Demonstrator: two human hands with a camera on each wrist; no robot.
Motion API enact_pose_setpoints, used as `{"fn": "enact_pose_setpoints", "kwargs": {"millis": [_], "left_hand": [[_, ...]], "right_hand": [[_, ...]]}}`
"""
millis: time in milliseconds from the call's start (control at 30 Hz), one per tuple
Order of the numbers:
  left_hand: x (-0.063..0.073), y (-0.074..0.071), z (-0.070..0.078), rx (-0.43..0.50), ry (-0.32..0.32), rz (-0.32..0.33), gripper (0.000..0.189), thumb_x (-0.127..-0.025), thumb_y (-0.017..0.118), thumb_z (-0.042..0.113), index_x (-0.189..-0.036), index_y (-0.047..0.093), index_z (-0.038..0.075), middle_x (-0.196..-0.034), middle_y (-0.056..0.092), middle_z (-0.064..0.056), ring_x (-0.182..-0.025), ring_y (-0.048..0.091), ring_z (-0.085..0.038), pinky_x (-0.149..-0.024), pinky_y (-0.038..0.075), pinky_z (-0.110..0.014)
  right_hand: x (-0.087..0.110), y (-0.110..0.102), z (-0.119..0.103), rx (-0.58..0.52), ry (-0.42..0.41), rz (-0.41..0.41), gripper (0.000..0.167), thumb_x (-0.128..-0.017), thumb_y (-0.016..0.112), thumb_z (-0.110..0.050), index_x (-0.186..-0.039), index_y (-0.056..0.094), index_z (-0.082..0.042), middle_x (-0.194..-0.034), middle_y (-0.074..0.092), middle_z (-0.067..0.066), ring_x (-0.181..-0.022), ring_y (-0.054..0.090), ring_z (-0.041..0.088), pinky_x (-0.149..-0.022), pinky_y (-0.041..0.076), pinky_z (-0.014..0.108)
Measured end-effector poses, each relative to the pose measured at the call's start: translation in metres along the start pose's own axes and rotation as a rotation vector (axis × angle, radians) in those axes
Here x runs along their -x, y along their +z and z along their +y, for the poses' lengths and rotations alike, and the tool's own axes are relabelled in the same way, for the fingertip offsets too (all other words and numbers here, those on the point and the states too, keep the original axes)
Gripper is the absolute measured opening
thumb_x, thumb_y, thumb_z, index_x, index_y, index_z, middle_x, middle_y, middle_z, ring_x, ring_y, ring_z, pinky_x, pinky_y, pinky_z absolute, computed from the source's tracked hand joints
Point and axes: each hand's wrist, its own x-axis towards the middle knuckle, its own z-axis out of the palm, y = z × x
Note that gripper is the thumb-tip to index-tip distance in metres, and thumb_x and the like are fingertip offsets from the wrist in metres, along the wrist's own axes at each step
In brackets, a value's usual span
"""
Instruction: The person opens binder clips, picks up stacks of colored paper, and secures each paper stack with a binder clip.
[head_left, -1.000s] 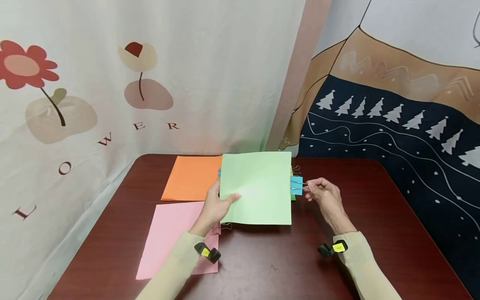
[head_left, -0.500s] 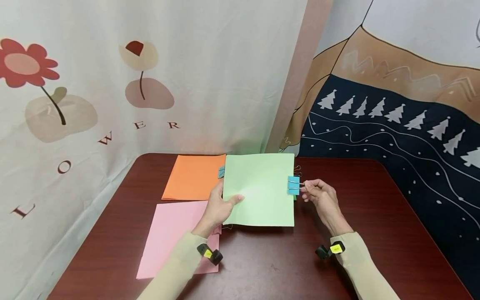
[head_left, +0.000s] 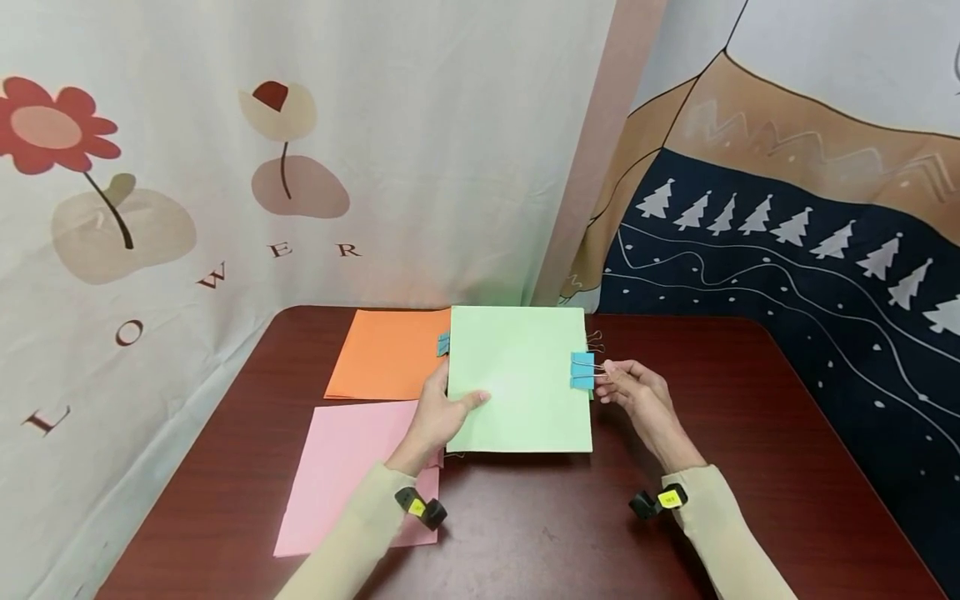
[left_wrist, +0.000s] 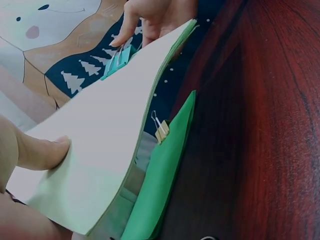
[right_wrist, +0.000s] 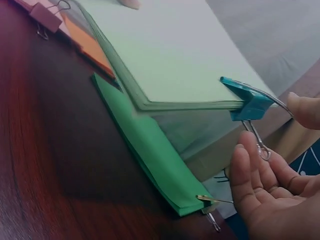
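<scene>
A stack of light green paper (head_left: 521, 375) is held raised over the table. My left hand (head_left: 442, 417) grips its left edge, thumb (left_wrist: 42, 152) lying on the top sheet and the other fingers beneath. At the right edge sits a blue binder clip (head_left: 582, 371), its jaws over the sheets. My right hand (head_left: 641, 396) pinches the clip's wire handles: in the right wrist view the thumb (right_wrist: 305, 110) meets the upper handle, and fingertips are at the lower one. Below the stack lies darker green paper (right_wrist: 150, 145) with a small yellow binder clip (left_wrist: 162, 132) on it.
Orange paper (head_left: 390, 354) with a blue clip (head_left: 443, 343) lies at the back left of the table (head_left: 540, 533). Nearer the front is pink paper (head_left: 352, 467), with a pink clip (right_wrist: 46, 17) on its edge. Curtains (head_left: 420, 150) hang behind the table.
My right hand has moved left with the blue binder clip, which now sits further over the paper's edge. The light green stack has shifted slightly right.
</scene>
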Motion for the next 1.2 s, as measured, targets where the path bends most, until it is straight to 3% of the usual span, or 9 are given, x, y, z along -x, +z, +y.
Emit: {"fn": "enact_pose_setpoints", "kwargs": {"millis": [267, 467, 700, 867, 933, 1000, 1067, 1133, 1200], "left_hand": [[0.001, -0.001, 0.004, -0.034, -0.055, -0.026, 0.047, -0.095, 0.073, 0.013, -0.139, 0.058, 0.017, -0.134, 0.067, -0.006, -0.115, 0.064, -0.023, -0.099, 0.052, -0.046], [0.005, -0.003, 0.004, -0.074, -0.068, -0.090, 0.051, -0.099, 0.064, 0.013, -0.149, 0.052, 0.015, -0.149, 0.057, -0.005, -0.125, 0.058, -0.022, -0.108, 0.046, -0.049], [0.015, -0.003, 0.007, -0.128, -0.053, -0.124, 0.044, -0.099, 0.065, 0.012, -0.142, 0.057, 0.009, -0.140, 0.064, -0.008, -0.111, 0.063, -0.020, -0.099, 0.052, -0.044], [0.027, -0.003, 0.004, -0.243, -0.059, -0.126, 0.063, -0.096, 0.070, 0.017, -0.151, 0.045, -0.003, -0.152, 0.053, -0.018, -0.141, 0.050, -0.035, -0.116, 0.041, -0.054], [0.033, -0.002, 0.003, -0.303, -0.076, -0.125, 0.073, -0.095, 0.072, 0.020, -0.153, 0.038, -0.008, -0.153, 0.050, -0.025, -0.144, 0.045, -0.039, -0.117, 0.039, -0.056], [0.039, -0.001, 0.003, -0.346, -0.085, -0.138, 0.074, -0.093, 0.075, 0.022, -0.151, 0.040, -0.010, -0.144, 0.057, -0.027, -0.133, 0.057, -0.039, -0.109, 0.048, -0.054], [0.045, 0.000, 0.002, -0.366, -0.089, -0.164, 0.063, -0.092, 0.076, 0.021, -0.141, 0.050, -0.008, -0.125, 0.067, -0.024, -0.109, 0.068, -0.032, -0.093, 0.057, -0.047], [0.050, 0.001, 0.002, -0.372, -0.084, -0.194, 0.048, -0.091, 0.077, 0.020, -0.128, 0.058, -0.004, -0.105, 0.072, -0.015, -0.087, 0.068, -0.022, -0.076, 0.057, -0.037], [0.055, 0.002, 0.001, -0.385, -0.074, -0.221, 0.032, -0.092, 0.074, 0.016, -0.117, 0.061, 0.000, -0.085, 0.067, -0.007, -0.069, 0.058, -0.015, -0.064, 0.050, -0.030]], "right_hand": [[0.004, -0.006, -0.004, 0.133, 0.067, -0.007, 0.053, -0.098, 0.068, -0.044, -0.122, 0.056, 0.003, -0.096, 0.076, -0.001, -0.082, 0.071, 0.013, -0.079, 0.060, 0.025], [0.009, -0.012, -0.008, 0.243, 0.115, -0.012, 0.063, -0.097, 0.067, -0.049, -0.127, 0.055, 0.005, -0.101, 0.074, 0.006, -0.085, 0.072, 0.016, -0.080, 0.061, 0.027], [0.017, -0.018, -0.010, 0.348, 0.174, -0.028, 0.066, -0.095, 0.068, -0.053, -0.125, 0.056, 0.005, -0.109, 0.073, 0.018, -0.087, 0.073, 0.020, -0.081, 0.062, 0.029], [0.026, -0.021, -0.010, 0.437, 0.193, -0.057, 0.061, -0.098, 0.067, -0.049, -0.122, 0.059, 0.006, -0.107, 0.073, 0.019, -0.084, 0.072, 0.020, -0.078, 0.062, 0.029], [0.030, -0.022, -0.009, 0.470, 0.202, -0.068, 0.061, -0.097, 0.067, -0.049, -0.121, 0.060, 0.007, -0.104, 0.074, 0.018, -0.083, 0.072, 0.020, -0.077, 0.062, 0.029], [0.035, -0.023, -0.007, 0.498, 0.207, -0.080, 0.061, -0.097, 0.067, -0.048, -0.121, 0.061, 0.008, -0.101, 0.074, 0.017, -0.082, 0.072, 0.020, -0.075, 0.062, 0.030], [0.040, -0.025, -0.005, 0.502, 0.225, -0.085, 0.060, -0.096, 0.069, -0.048, -0.119, 0.062, 0.007, -0.098, 0.074, 0.016, -0.080, 0.072, 0.021, -0.074, 0.062, 0.030], [0.045, -0.027, -0.002, 0.506, 0.238, -0.092, 0.058, -0.096, 0.070, -0.046, -0.118, 0.062, 0.007, -0.096, 0.074, 0.015, -0.079, 0.072, 0.022, -0.073, 0.062, 0.031], [0.050, -0.029, 0.001, 0.503, 0.240, -0.110, 0.056, -0.097, 0.070, -0.044, -0.117, 0.062, 0.007, -0.095, 0.074, 0.016, -0.078, 0.072, 0.023, -0.073, 0.062, 0.031]]}}
